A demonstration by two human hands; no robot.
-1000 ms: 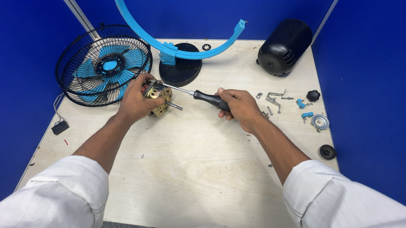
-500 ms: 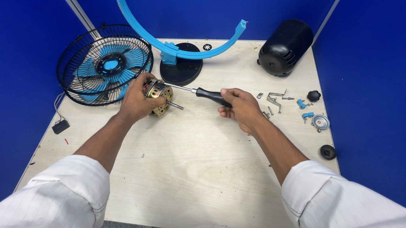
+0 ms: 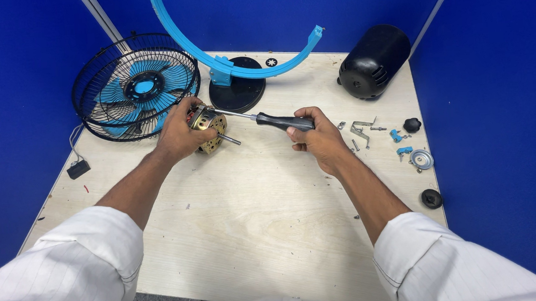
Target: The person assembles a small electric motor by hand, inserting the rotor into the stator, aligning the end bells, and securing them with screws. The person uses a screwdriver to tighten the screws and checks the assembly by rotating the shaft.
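Blue partition walls close in a pale wooden table strewn with fan parts.

Both forearms reach forward: the left hand wraps around a brass-coloured motor resting on the board, while the right hand is closed on a black-handled screwdriver, its shaft angled left, tip meeting the motor's top.

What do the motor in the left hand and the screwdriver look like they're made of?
Motor in the left hand: metal by its look, with a brassy gold sheen on the body and a bare steel-grey shaft. Screwdriver in the right hand: shiny silver shank, likely steel; matte black handle, probably plastic or rubber.
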